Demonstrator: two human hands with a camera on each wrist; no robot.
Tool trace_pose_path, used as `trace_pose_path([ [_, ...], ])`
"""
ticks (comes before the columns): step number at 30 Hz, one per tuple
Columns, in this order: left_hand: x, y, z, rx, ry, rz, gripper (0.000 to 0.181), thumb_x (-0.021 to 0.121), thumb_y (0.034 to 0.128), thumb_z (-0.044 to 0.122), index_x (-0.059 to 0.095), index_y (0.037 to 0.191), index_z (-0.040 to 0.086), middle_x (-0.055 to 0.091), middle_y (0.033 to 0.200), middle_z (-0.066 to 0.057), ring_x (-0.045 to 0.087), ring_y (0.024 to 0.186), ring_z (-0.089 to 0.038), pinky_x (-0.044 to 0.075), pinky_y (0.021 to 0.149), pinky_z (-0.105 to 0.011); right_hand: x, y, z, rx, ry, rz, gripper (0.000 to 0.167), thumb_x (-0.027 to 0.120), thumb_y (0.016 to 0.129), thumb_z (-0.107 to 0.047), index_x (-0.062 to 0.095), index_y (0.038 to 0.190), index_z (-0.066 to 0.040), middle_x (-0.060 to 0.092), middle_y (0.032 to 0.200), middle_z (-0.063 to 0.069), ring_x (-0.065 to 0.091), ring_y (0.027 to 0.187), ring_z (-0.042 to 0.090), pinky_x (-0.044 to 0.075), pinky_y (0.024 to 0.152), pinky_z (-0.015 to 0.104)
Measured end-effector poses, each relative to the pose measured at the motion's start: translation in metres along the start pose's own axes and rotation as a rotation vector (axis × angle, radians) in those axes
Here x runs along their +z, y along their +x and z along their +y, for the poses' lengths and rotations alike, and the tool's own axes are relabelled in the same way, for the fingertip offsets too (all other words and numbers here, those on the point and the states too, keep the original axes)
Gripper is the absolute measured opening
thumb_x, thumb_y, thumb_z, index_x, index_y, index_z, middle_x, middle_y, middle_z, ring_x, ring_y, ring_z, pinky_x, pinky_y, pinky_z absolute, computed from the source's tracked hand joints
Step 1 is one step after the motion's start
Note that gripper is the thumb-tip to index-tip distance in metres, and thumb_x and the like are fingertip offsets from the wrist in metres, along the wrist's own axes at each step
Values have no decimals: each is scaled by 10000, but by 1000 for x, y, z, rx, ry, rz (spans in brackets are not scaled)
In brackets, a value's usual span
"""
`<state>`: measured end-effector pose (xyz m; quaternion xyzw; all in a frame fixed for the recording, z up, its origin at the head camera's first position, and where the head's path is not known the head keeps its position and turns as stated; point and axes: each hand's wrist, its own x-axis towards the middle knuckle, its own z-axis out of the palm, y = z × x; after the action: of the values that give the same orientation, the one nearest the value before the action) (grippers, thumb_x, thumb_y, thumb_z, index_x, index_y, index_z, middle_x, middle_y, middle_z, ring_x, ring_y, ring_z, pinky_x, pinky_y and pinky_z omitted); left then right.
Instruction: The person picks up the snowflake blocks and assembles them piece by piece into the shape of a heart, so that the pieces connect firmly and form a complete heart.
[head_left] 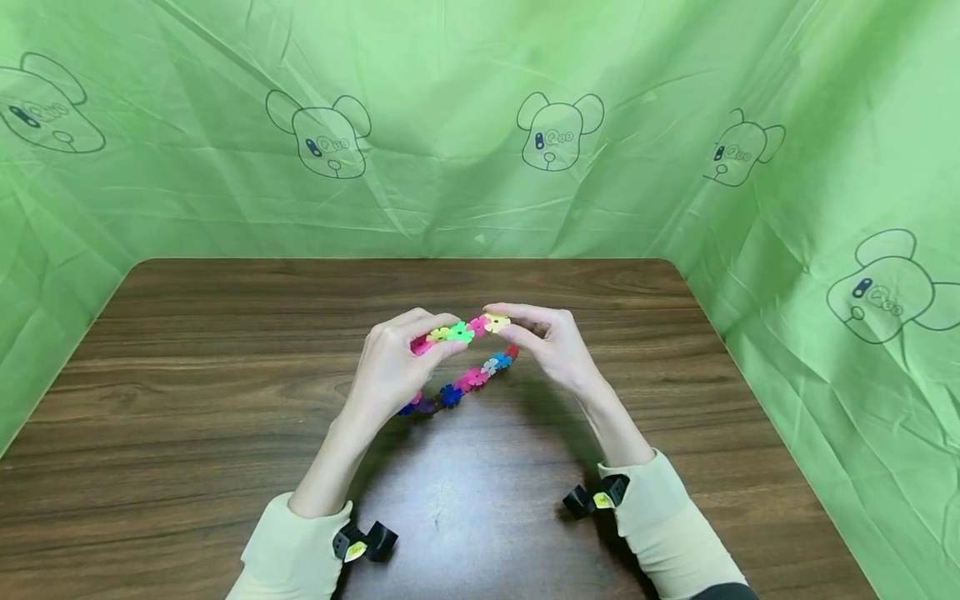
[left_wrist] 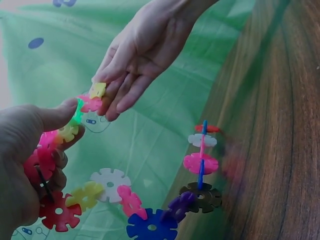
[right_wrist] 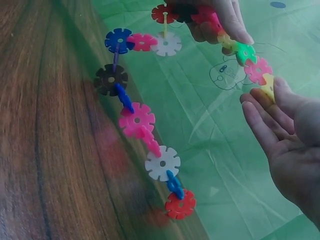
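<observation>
A chain of notched, flower-shaped plastic discs in several colours hangs between the two hands above the table. My left hand (head_left: pixel 390 358) grips it near one end, thumb and fingers around the pink and yellow discs by the green disc (head_left: pixel 461 332). At that end is a yellow disc (head_left: pixel 496 322), which my right hand (head_left: pixel 558 346) pinches between thumb and fingers. From the left hand the rest loops down through a dark blue disc (left_wrist: pixel 151 226) and a pink disc (right_wrist: pixel 137 120) to a red disc (right_wrist: pixel 180 204) at the loose end. The left palm hides some discs.
Beneath the hands lies a brown wood-grain table (head_left: pixel 225 350). A green curtain (head_left: pixel 450 200) with printed bear heads hangs behind and along its sides. Each sleeve cuff has a small black camera (head_left: pixel 381 541) strapped to it.
</observation>
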<state>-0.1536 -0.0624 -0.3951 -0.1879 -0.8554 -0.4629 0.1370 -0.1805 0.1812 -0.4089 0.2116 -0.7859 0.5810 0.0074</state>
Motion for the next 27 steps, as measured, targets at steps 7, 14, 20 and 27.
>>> trace_pose_path([
  [7,-1,2,-3,-7,-41,31,243,855,851,286,812,1066,181,765,933,51,552,657,-91,424,581,-221,-2,0,-1,8,14,-11,389,667,1013,-201,648,1397,-141,717,1328,59,733,1024,144,587,909,292],
  [14,-6,2,-3,-46,-48,21,263,852,855,297,807,1092,191,772,967,50,572,728,-104,429,616,-225,-13,1,5,5,10,29,380,684,998,-152,657,1376,-119,719,1304,97,704,1150,177,556,1002,289],
  [20,-8,3,-3,-64,-53,5,261,839,867,319,801,1101,209,771,980,64,582,760,-103,434,640,-232,-19,3,20,98,-50,-3,397,766,942,-197,691,1329,-158,709,1318,65,682,1209,272,561,1015,374],
  [27,-8,3,-4,-64,-56,5,250,836,870,321,799,1097,222,763,968,75,566,750,-104,427,639,-238,-19,3,32,167,-253,-76,455,840,872,-302,702,1288,-179,689,1337,28,643,1258,323,518,1079,467],
])
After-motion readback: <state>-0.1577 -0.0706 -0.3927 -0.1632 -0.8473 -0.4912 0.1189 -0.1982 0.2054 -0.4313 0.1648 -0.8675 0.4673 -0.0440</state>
